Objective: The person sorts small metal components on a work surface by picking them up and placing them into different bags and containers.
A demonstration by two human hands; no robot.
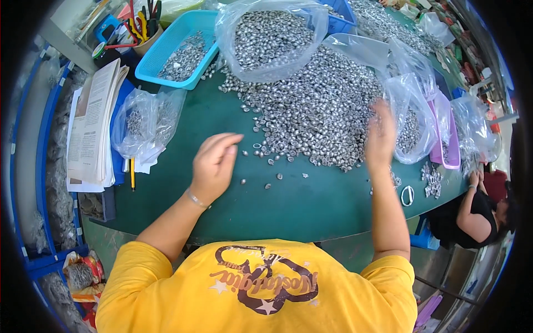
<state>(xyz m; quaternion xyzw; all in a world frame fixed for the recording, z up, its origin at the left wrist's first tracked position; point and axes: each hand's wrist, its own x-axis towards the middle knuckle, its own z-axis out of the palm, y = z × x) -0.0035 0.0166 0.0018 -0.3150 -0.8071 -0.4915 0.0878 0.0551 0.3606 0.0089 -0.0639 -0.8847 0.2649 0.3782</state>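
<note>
Head view, and closest to us the yellow shirt (261, 288) fills the bottom edge, both forearms reaching over the green table (316, 211). Left hand (212, 171) up off to the heap's near-left side, fingers pressed together, thumb a little apart, nothing visible in its grasp. Just beyond it, a few stray pieces (267, 186) dot the tabletop. Across to the right hand (381, 136), right at the heap's right edge: fingers blurred, held close, and I can't tell whether they pinch anything. A white ring (407, 196) lies to the right of that forearm.

And there's the main event, the heap of silver pieces (316, 111), sprawling loose across the middle! Beside the right hand, a clear bag (408, 89) holds similar pieces; behind the heap, a bigger bag (226, 33) is well filled. So some are bagged, but a great many lie loose; I'd call this pile far from cleared. Farther left, a turquoise basket (183, 84) carries its own silver load, with tools (143, 26) behind.
</note>
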